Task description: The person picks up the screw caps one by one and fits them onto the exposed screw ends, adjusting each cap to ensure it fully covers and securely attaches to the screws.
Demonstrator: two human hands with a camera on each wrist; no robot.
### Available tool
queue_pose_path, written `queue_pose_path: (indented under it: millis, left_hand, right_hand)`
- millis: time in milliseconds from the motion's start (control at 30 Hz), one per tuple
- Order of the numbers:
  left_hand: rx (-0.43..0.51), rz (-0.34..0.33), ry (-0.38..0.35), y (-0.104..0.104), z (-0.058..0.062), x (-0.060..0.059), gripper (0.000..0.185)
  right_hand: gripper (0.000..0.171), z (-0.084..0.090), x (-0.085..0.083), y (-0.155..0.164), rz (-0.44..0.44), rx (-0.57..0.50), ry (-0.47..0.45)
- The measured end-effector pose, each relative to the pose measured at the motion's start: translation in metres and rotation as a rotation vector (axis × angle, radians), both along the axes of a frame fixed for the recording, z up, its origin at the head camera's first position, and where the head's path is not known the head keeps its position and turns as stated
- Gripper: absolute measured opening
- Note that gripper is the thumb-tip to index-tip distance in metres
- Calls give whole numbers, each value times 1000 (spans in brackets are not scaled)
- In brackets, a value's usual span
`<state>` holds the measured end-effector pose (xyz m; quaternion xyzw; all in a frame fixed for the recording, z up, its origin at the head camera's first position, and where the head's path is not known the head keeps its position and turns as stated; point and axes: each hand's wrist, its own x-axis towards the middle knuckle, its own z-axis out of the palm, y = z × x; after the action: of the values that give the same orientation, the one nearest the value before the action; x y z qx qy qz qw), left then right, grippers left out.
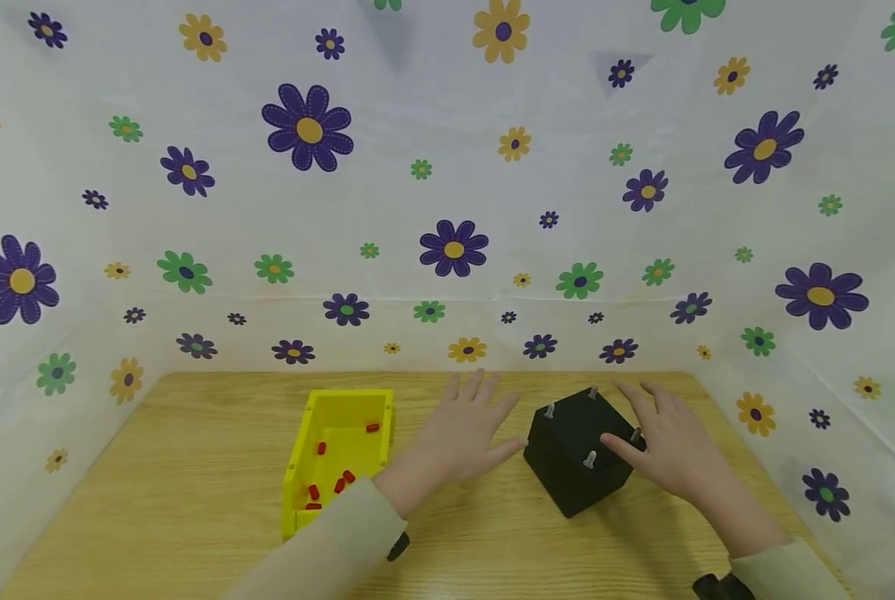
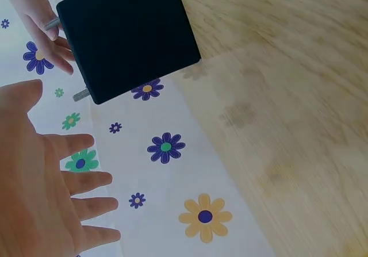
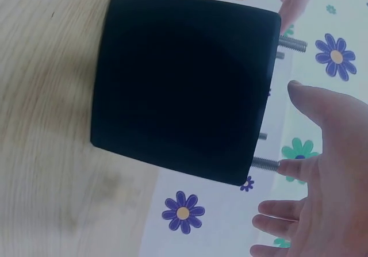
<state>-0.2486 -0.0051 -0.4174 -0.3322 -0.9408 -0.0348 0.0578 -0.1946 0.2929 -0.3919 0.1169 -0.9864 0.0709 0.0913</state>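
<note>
Bare left hand (image 1: 458,429) and bare right hand (image 1: 671,446), apart, flank a black cube-shaped block (image 1: 577,429).
The block sits on a pale wooden tabletop (image 1: 492,550), grey threaded metal bolts (image 1: 590,460) on top. Both hands hold nothing, fingers extended; whether the right touches a bolt, I cannot tell. Left of them, a yellow rectangular tray (image 1: 346,408) holds small red pieces (image 1: 372,427).

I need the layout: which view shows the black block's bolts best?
The head view, with all four bolts visible atop the black block. From the side, the right wrist shows four, two partly hidden; the left wrist shows two.
</note>
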Motion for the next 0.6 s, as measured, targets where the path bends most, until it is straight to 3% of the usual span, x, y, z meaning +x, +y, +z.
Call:
queue_pose_path:
  millis: [367, 600]
  left_hand:
    - [-46, 14, -31, 17, 0, 1, 72]
    - [-13, 11, -41, 31, -4, -2, 70]
  right_hand:
    - [86, -9, 6, 11, -20, 17, -8]
    - [84, -16, 12, 15, -34, -13, -13]
